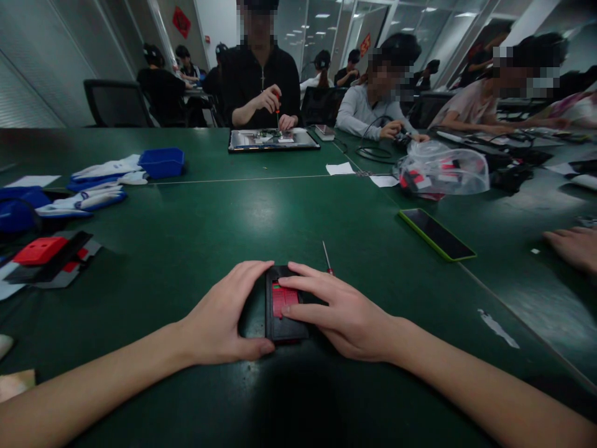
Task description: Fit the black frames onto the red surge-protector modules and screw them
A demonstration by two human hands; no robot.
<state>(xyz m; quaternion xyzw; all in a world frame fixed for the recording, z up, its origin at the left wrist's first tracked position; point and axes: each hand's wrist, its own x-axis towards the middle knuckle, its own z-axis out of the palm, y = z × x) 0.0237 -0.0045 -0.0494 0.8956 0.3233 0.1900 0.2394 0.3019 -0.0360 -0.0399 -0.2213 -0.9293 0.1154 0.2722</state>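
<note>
A small black boxy device (288, 328) with a red panel (280, 302) in its face lies on the green table in front of me. My left hand (221, 314) clasps its left side, fingertips at the far edge and thumb at the near corner. From the right, my right hand (354, 314) grips it, two fingers resting on the red panel and another at the far right corner; its thumb is hidden. Just beyond my right fingers lies a screwdriver (326, 254), its shaft pointing away and its handle mostly covered by the hand.
On the left are red-and-black parts (44, 252), white-and-blue gloves (86, 200) and a blue tray (161, 163). To the right lie a green-edged phone (433, 233) and a clear plastic bag (448, 168). Across the table, a person (261, 74) holds a screwdriver over an opened panel (275, 144).
</note>
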